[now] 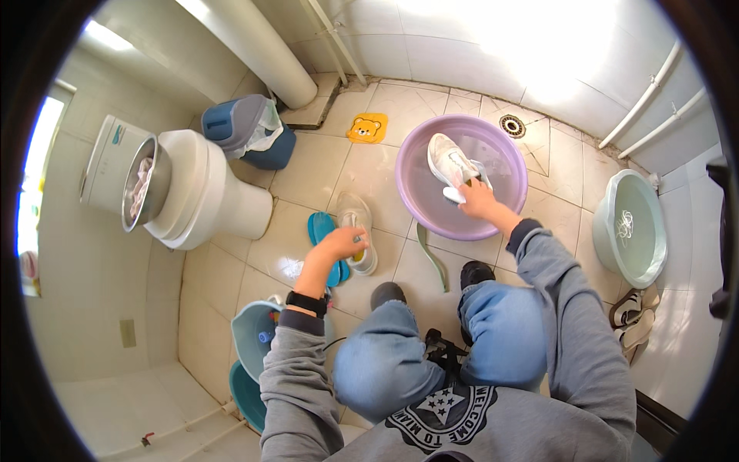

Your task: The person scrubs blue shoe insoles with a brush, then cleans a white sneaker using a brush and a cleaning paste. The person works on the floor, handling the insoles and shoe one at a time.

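Note:
A round purple basin (407,187) with water stands on the tiled floor ahead of me. In it lies a light-coloured lace-less shoe (447,157), toe pointing away, and my right hand (478,198) grips it at the heel. The fingertips at the shoe's opening are partly hidden. My left hand (345,242) is over a second light shoe (355,216) on the floor, its fingers loosely bent; whether they touch the shoe I cannot tell. Blue slippers (320,226) lie beside that shoe. A green, handle-like curved strip (430,254) rests on the tiles near the basin.
At right stands a pale green basin (658,242) with white laces (625,224) in it, sandals (635,329) beside it. At left are a toilet (242,202) with a metal bowl (164,185) on it, a blue bin (277,147) and stacked basins (245,335). A floor drain (512,126) lies beyond the purple basin.

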Available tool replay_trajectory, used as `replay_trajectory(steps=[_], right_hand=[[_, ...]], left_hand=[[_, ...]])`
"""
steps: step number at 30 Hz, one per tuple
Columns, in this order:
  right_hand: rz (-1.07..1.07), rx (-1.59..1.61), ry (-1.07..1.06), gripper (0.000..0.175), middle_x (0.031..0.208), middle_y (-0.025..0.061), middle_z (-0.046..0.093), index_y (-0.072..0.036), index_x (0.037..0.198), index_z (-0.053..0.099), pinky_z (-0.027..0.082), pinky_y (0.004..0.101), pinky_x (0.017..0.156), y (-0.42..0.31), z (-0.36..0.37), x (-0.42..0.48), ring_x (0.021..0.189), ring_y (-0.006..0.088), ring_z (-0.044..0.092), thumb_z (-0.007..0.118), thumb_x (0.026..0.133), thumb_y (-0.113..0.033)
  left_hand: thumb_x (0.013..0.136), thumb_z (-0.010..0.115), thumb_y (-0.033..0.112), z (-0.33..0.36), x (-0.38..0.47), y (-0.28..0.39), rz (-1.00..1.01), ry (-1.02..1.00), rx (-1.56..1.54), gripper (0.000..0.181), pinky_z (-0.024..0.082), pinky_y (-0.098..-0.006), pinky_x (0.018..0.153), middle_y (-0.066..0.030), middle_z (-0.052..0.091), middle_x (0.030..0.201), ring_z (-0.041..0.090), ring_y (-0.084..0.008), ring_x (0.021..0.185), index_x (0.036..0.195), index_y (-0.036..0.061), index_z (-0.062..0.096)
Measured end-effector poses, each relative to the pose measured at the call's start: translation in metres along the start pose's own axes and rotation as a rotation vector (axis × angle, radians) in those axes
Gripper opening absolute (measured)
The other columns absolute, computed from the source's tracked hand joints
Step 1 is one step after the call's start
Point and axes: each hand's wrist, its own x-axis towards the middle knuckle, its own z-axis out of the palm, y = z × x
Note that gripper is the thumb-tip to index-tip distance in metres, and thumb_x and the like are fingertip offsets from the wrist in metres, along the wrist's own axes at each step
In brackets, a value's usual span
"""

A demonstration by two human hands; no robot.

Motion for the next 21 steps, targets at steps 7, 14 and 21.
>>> replay_trajectory(steps=[7, 14, 21], right_hand=[[0.150, 0.115, -0.124, 0.056, 0.116, 0.0238, 0.057, -0.011, 0.125, 0.053, 0.036, 0.0502, 0.099, 0.002, 0.032, 0.012, 0.115, 0.0377, 0.053, 0.068, 0.077, -0.036], [0.276, 0.504, -0.127, 0.064, 0.120, 0.0218, 0.060, -0.010, 0.137, 0.044, 0.041, 0.0517, 0.095, 0.013, 0.047, 0.038, 0.109, 0.0392, 0.059, 0.057, 0.081, -0.038], [0.301, 0.714, -0.200, 0.067, 0.119, 0.0253, 0.060, -0.002, 0.139, 0.039, 0.046, 0.0431, 0.093, 0.034, 0.064, 0.055, 0.107, 0.0387, 0.060, 0.056, 0.084, -0.036]], left_hand=[[0.088, 0.061, 0.038, 0.054, 0.058, -0.024, 0.004, -0.044, -0.072, 0.052, 0.040, -0.0397, 0.105, -0.0204, 0.050, 0.138, 0.048, -0.0356, 0.127, 0.129, 0.0061, 0.058], [0.090, 0.060, 0.032, 0.073, 0.098, -0.018, 0.055, 0.036, -0.092, 0.048, 0.038, -0.0412, 0.108, -0.0201, 0.044, 0.144, 0.044, -0.0360, 0.131, 0.131, 0.0081, 0.057], [0.092, 0.062, 0.029, 0.077, 0.124, 0.024, 0.119, 0.222, -0.162, 0.067, 0.039, -0.0400, 0.106, -0.0211, 0.045, 0.143, 0.047, -0.0342, 0.129, 0.147, 0.0030, 0.033]])
